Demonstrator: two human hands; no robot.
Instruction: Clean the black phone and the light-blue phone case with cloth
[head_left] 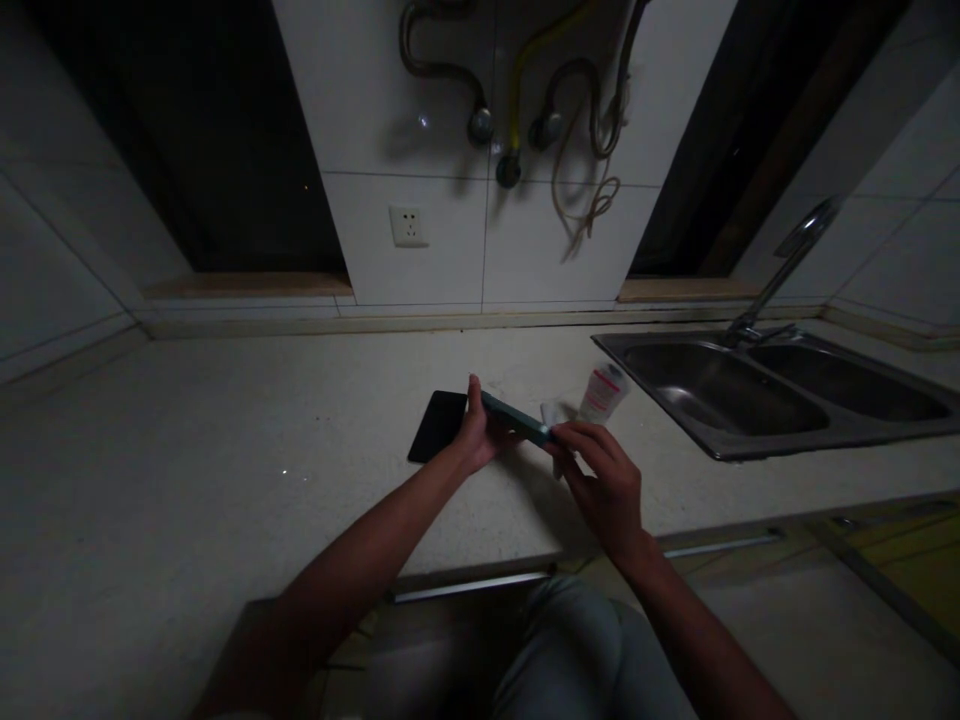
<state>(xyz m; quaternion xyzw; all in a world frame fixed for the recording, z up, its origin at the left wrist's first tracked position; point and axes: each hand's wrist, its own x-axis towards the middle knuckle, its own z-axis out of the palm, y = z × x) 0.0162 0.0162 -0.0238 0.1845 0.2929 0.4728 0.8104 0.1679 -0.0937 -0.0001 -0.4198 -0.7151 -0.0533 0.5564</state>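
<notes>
We find a dim room with a tiled wall (420, 277) and a pale counter (225, 430) beneath it. The slab (517, 418), thin and dark green, is held above the counter between both hands, tilted, its right end lower in our view. The left hand (484, 440) grips its left end, thumb raised at the edge and fingers reaching beneath. The right hand (607, 475) pinches the right end, fingertips bunched there. A white scrap (551, 412) shows beside that end, close to the right fingers; we cannot tell whether they hold it too.

We judge the step in hand to be close handling of the slab's right end. To do it well, we advise a firm left grip at the edges, light pressure from the right fingers, and a low height above the counter, since a smooth case may slip. More light would help.

Just left of the left hand, the black panel (435, 425) lies flat. Beyond the right hand, the cup (602, 393) bears red print and appears tilted. Farther right sits the sink (750, 447) with its tap (795, 250); a socket (409, 227) is on the wall.
</notes>
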